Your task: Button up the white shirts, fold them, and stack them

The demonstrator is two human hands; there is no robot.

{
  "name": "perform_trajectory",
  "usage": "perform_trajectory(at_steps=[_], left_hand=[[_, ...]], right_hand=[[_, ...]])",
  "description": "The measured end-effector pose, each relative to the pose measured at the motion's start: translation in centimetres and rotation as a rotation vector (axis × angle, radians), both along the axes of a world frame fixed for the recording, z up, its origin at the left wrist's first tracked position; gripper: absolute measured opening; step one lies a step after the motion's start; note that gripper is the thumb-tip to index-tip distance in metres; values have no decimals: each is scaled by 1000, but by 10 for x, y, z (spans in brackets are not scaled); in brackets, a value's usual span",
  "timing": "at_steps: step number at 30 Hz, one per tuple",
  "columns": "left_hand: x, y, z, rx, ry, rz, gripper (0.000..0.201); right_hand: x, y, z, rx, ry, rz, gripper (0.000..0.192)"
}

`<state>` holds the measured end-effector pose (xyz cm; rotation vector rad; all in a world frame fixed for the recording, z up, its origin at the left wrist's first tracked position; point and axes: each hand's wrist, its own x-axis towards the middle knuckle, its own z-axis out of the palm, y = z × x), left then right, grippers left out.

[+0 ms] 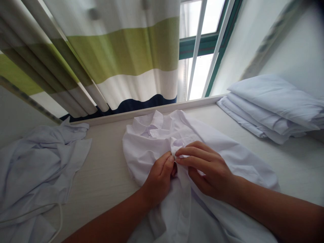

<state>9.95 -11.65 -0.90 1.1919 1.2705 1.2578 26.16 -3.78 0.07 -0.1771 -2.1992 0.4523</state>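
Note:
A white collared shirt [215,135] lies spread on the pale wooden surface, its collar [149,123] toward the window side. My left hand [160,173] is closed on the front edge of the shirt, thumb and fingers pinching the cloth. Opposite it, my right hand [209,168] grips the same fold between its fingertips, with the other fingers bent over the fabric. The two hands meet at the shirt's front placket, where the cloth is bunched up. Whatever small part sits between the fingertips is hidden.
To the right is a stack of folded white garments [275,101]. A crumpled white garment pile [43,162] lies at the left, with a white cable [60,216] across it. Behind the surface hang a striped curtain [121,54] and a barred window [202,50].

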Motion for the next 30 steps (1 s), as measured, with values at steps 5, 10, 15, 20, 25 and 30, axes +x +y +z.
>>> perform_trajectory(at_steps=[5,10,15,20,25,30], left_hand=[[-1,1,-2,-10,2,-22,35],[-2,2,-5,-10,47,-38,37],[-3,1,-5,-24,60,-37,38],[-4,1,-4,-29,95,-47,38],[-2,-1,-4,-37,167,-55,36],[0,-2,-3,18,275,-63,35]], right_hand=[[1,0,0,-10,-12,18,38],[1,-1,0,-40,-29,19,33],[1,-1,0,-50,-30,35,33],[2,-3,0,-82,-25,49,36],[-1,-5,2,-245,68,76,29],[-4,-4,-5,-502,113,17,19]])
